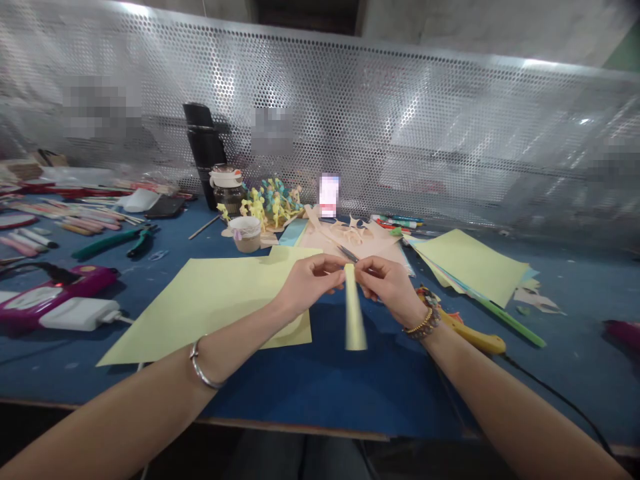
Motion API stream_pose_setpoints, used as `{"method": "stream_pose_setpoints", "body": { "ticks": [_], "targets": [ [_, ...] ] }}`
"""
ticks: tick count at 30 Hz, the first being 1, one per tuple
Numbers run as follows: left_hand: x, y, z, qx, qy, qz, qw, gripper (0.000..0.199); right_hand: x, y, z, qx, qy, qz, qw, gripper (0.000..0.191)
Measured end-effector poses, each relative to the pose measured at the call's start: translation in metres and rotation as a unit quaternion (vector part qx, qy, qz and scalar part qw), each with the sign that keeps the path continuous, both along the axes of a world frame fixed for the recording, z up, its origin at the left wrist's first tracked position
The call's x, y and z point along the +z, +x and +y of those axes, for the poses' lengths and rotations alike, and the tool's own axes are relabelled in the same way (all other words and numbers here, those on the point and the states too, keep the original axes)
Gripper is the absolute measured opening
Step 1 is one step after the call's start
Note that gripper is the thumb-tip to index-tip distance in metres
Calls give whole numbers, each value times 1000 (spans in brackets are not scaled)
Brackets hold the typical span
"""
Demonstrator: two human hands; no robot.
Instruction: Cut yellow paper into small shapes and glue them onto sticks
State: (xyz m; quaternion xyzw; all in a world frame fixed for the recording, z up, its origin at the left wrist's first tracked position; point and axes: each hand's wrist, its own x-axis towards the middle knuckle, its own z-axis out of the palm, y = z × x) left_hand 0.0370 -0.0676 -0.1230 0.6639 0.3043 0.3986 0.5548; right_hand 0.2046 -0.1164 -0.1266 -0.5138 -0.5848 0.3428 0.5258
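A narrow strip of pale yellow paper (354, 313) hangs between my hands, its lower end blurred. My left hand (316, 281) pinches the strip's top edge from the left. On the other side, my right hand (383, 277) has its fingers closed near the same top edge, with a thin pointed metal tool (347, 253) showing just above the fingers. Large pale yellow sheets (215, 300) lie on the blue table under and beside my left forearm. Whether the right fingers grip the strip, the tool or both is hard to make out.
Yellow and teal paper flowers (273, 203), a white-rimmed cup (245, 233) and a black bottle (204, 150) stand behind. Green pliers (117, 242) and a purple power strip (75, 285) are left. A yellow-handled tool (473, 333), green pen (515, 323) and stacked sheets (473, 263) lie right.
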Motion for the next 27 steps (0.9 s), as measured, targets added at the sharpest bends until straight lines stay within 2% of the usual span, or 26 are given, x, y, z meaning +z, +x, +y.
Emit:
{"method": "stream_pose_setpoints", "body": {
  "ticks": [2,5,8,14,18,27],
  "targets": [
    [0,0,1,20,38,-18,999,30,0,0,0,4,-1,0,1000,26],
    [0,-1,1,31,83,-20,996,24,1,0,0,9,-2,-5,1000,26],
    [0,-1,0,19,80,-13,997,20,1,-1,-1,18,-1,-13,1000,25],
    [1,0,-1,27,3,-13,1000,20,0,-1,-1,20,-3,-11,1000,26],
    [1,1,-1,8,-51,-36,998,21,1,-1,-1,13,-7,-20,1000,27],
    [2,3,-1,-29,-202,-93,974,13,1,0,-2,2,-6,-29,1000,25]
  ]
}}
